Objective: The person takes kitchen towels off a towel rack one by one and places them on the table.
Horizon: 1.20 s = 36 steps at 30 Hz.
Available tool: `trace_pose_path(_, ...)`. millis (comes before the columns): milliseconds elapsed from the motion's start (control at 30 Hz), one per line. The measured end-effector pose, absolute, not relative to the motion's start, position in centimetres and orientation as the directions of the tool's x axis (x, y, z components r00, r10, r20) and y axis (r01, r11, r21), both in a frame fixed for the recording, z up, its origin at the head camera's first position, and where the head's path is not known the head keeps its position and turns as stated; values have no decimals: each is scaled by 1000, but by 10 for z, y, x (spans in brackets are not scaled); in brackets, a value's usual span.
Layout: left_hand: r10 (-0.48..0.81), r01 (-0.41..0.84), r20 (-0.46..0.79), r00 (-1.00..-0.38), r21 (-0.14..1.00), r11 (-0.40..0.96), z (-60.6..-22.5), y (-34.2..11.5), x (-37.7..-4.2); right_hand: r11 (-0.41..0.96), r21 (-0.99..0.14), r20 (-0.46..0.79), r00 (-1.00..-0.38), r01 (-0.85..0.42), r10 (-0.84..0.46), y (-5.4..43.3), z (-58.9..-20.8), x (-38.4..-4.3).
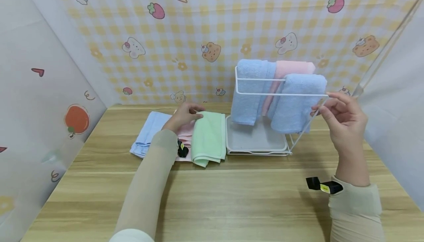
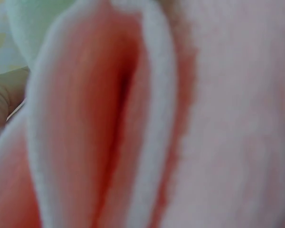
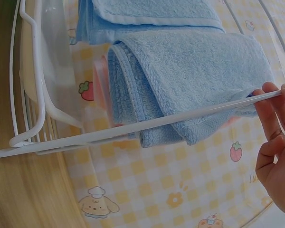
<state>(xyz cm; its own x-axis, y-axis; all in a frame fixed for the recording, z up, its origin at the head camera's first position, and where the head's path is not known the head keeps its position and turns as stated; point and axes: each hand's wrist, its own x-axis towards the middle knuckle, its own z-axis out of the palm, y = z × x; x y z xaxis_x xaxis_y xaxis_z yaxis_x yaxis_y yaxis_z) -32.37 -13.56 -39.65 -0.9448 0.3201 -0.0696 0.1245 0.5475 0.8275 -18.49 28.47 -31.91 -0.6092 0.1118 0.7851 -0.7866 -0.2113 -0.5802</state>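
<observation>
My left hand (image 1: 185,116) is at the far left edge of a folded green towel (image 1: 209,135), thumb and forefinger apart at its corner. Under that wrist, folded pink towels (image 1: 184,139) are partly hidden; their layered folds (image 2: 85,118) fill the left wrist view. My right hand (image 1: 347,118) pinches the upper right corner of a white wire drying rack (image 1: 281,94). Two blue towels (image 1: 253,91) (image 1: 298,102) hang over its bars, with a pink towel (image 1: 294,67) behind. In the right wrist view, the fingers (image 3: 270,114) hold the rack's bar beside the blue towel (image 3: 190,80).
A folded blue towel (image 1: 149,133) lies at the left of the row on the wooden table (image 1: 245,201). At the rack's base sits a pale grey tray (image 1: 261,140). A checked cloth backdrop (image 1: 185,24) stands close behind, with white panels (image 1: 39,98) at both sides.
</observation>
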Motion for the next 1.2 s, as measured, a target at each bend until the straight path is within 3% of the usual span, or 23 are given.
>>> trace_pose_path(333, 271, 83, -52, -961, 882, 463, -384, -137, -315, -216, -574, 790, -604, -790, 111, 284, -319, -185)
trace_pose_path(700, 318, 333, 198, -927, 823, 460, -335, -127, -303, -220, -579, 783, -611, -785, 120, 284, -319, -185)
trace_pose_path(933, 318, 413, 290, -902, 793, 447, -302, -111, -285, -233, -575, 784, -610, -784, 119, 284, -319, -184)
trace_pose_path(1200, 288, 578, 501, -816, 719, 386, -263, -89, -264, -229, -572, 786, -606, -788, 123, 285, -319, -184)
